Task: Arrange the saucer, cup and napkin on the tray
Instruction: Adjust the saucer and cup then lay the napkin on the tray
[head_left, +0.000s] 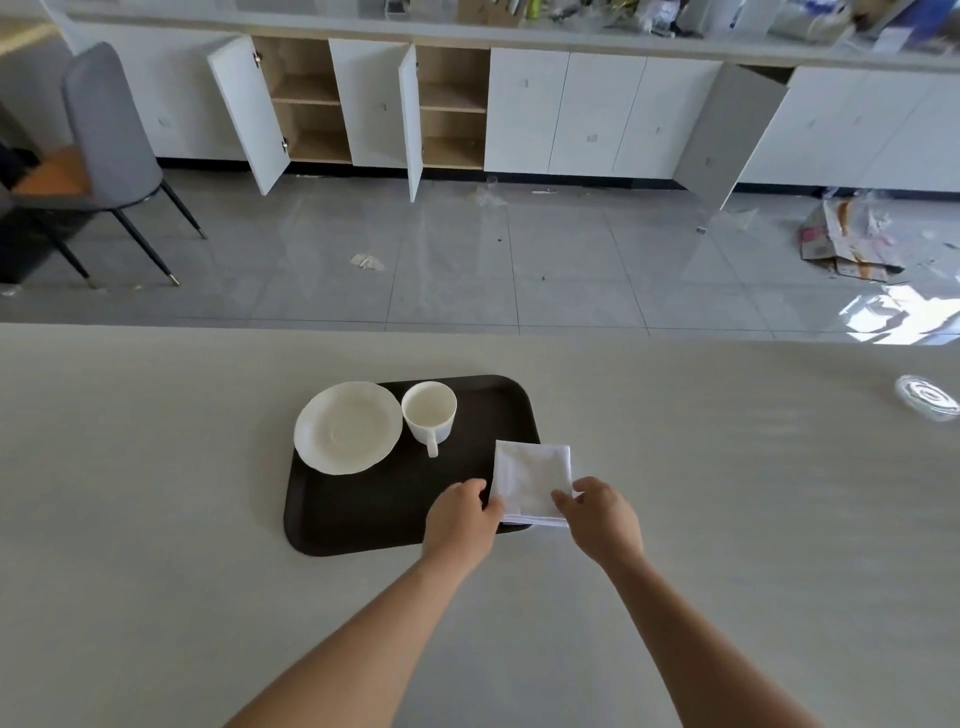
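Observation:
A dark rectangular tray (374, 514) lies on the pale table. On its far left part rests a white saucer (347, 427), overhanging the left rim a little. A white cup (429, 413) stands upright beside the saucer, handle pointing toward me. A folded white napkin (531, 480) lies across the tray's right edge, half on the tray and half over the table. My left hand (460, 519) pinches the napkin's near left corner, and my right hand (602, 514) pinches its near right corner.
A clear glass lid or dish (927, 397) sits at the table's far right. Beyond the table's far edge (311, 327) are a tiled floor, a grey chair (109, 140) at left, and white cabinets with open doors.

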